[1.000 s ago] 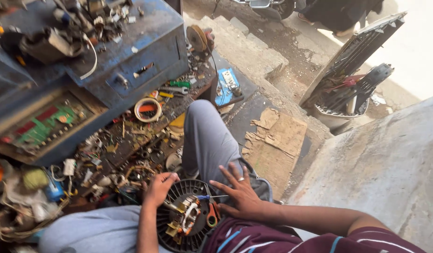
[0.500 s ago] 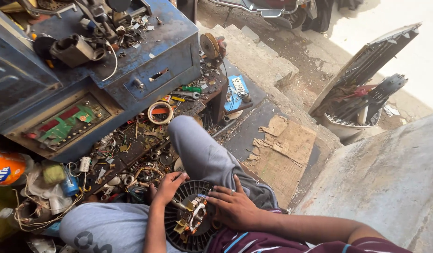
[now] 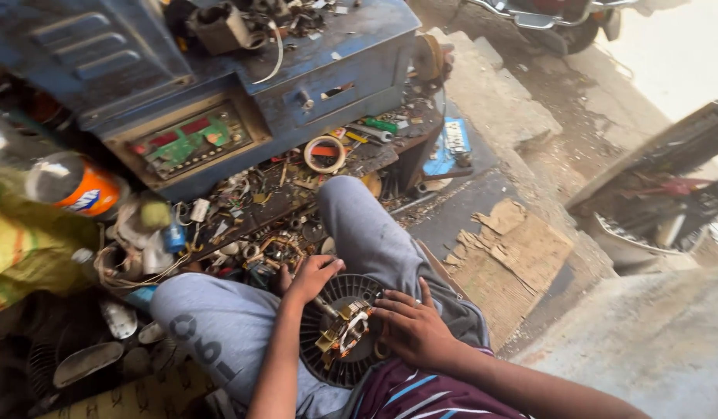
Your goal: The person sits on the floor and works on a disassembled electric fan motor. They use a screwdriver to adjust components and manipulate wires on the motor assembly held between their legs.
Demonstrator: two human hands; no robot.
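A round black finned motor housing (image 3: 334,366) with yellowish parts and wires in its middle rests in my lap between my grey-trousered legs. My left hand (image 3: 311,278) grips its upper left rim, fingers curled over the edge. My right hand (image 3: 409,327) lies spread on its right side, fingertips touching the inner parts. Whether the right hand holds a tool is hidden.
A blue metal cabinet (image 3: 351,74) with a green circuit board (image 3: 190,141) stands ahead. Scrap parts, wires and a tape roll (image 3: 325,153) cover the low bench. A bottle with an orange label (image 3: 76,186) lies at the left, torn cardboard (image 3: 514,252) at the right.
My right hand has slid down onto the housing's right side. The view has shifted, so the cabinet and bench sit higher and further right.
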